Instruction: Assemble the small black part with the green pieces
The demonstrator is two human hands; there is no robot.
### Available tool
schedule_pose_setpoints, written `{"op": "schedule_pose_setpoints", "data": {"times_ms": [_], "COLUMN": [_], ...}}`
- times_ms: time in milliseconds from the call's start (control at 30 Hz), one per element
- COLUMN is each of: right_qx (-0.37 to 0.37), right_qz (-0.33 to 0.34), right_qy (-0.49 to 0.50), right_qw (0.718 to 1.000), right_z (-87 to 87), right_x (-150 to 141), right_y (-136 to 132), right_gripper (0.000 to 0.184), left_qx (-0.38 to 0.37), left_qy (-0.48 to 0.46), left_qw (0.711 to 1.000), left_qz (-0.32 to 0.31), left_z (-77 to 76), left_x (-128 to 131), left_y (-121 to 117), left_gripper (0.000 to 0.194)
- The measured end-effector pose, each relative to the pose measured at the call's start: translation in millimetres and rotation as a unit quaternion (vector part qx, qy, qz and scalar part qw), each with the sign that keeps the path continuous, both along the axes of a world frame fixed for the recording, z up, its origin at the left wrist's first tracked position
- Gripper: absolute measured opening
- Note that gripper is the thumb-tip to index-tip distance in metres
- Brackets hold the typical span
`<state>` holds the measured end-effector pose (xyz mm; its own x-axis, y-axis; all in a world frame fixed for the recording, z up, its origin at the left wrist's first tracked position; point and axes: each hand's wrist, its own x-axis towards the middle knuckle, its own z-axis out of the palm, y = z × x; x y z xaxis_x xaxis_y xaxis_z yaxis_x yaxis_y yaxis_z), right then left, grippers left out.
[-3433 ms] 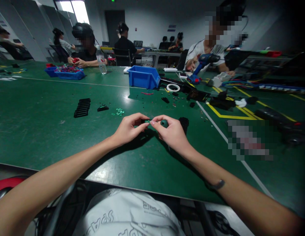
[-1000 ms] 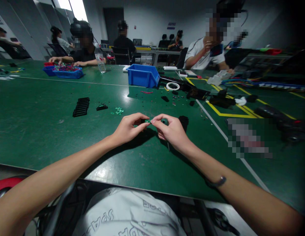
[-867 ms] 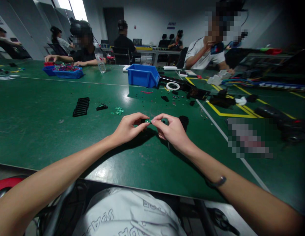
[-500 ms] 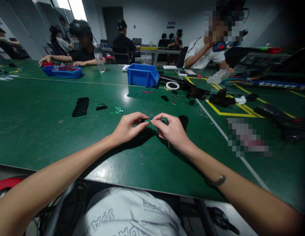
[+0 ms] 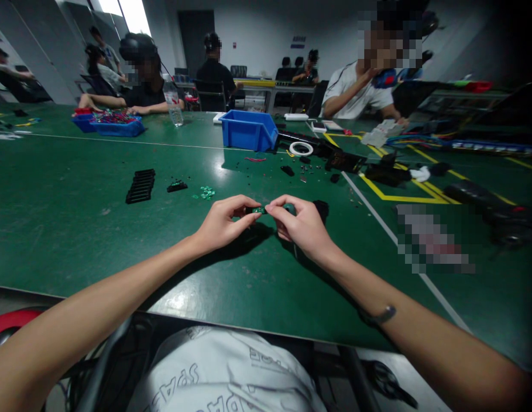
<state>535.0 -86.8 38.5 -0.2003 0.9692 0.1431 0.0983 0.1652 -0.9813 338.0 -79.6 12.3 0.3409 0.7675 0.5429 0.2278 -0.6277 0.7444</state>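
Observation:
My left hand (image 5: 226,222) is closed in a pinch around a small black part with a green circuit board (image 5: 259,210), held just above the table. From the other side, the thumb and forefinger of my right hand (image 5: 301,228) are pinched together at the part's right end. What lies between those fingertips is too small to make out. Beyond my left hand lie a pile of small green circuit boards (image 5: 206,193), a few black parts (image 5: 177,186) and a neat row of black strips (image 5: 141,186). Partly hidden behind my right hand is a dark object (image 5: 321,210).
A blue bin (image 5: 249,131) stands at the far side of the green table (image 5: 98,240). Near it are a white ring (image 5: 301,149), screws and black parts. A bottle (image 5: 174,107) and a blue tray (image 5: 120,128) of wires stand further left. Co-workers sit opposite.
My right hand has shifted slightly right, so more of the green board shows between my fingertips. My left hand stays in place. The co-worker at far right has moved their head a little.

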Motion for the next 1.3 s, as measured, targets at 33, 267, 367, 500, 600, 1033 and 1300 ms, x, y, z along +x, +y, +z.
{"op": "schedule_pose_setpoints", "data": {"times_ms": [33,267,367,500,600,1033,1300], "right_qx": [-0.004,-0.037,-0.051,-0.050,-0.049,-0.040,-0.032], "right_qz": [0.002,0.024,0.029,0.027,0.025,0.009,0.024], "right_qy": [0.005,0.053,0.072,0.086,0.094,0.057,-0.191], "right_qw": [1.000,0.998,0.996,0.995,0.994,0.998,0.981], "right_z": [0.2,3.0,5.1,5.8,5.0,4.8,6.9], "right_x": [0.2,0.8,1.9,4.3,5.4,5.3,17.7], "right_y": [0.3,2.8,4.5,6.7,7.7,7.3,13.8], "right_gripper": [0.025,0.027,0.026,0.024,0.022,0.019,0.022], "left_qx": [-0.006,-0.029,-0.036,-0.024,0.015,0.021,0.024], "left_qy": [-0.002,-0.001,0.015,0.054,0.110,0.238,0.211], "left_qw": [1.000,0.999,0.999,0.997,0.993,0.963,0.975], "left_qz": [-0.005,-0.014,-0.029,-0.049,-0.050,-0.123,-0.060], "left_z": [0.2,2.4,2.5,5.0,6.6,-1.0,-2.4], "left_x": [0.3,0.4,-0.3,-1.1,-1.5,-5.5,-5.8], "left_y": [-0.5,-2.6,-2.2,-1.4,-0.2,6.2,8.5], "left_gripper": [0.027,0.028,0.029,0.027,0.025,0.028,0.034]}}
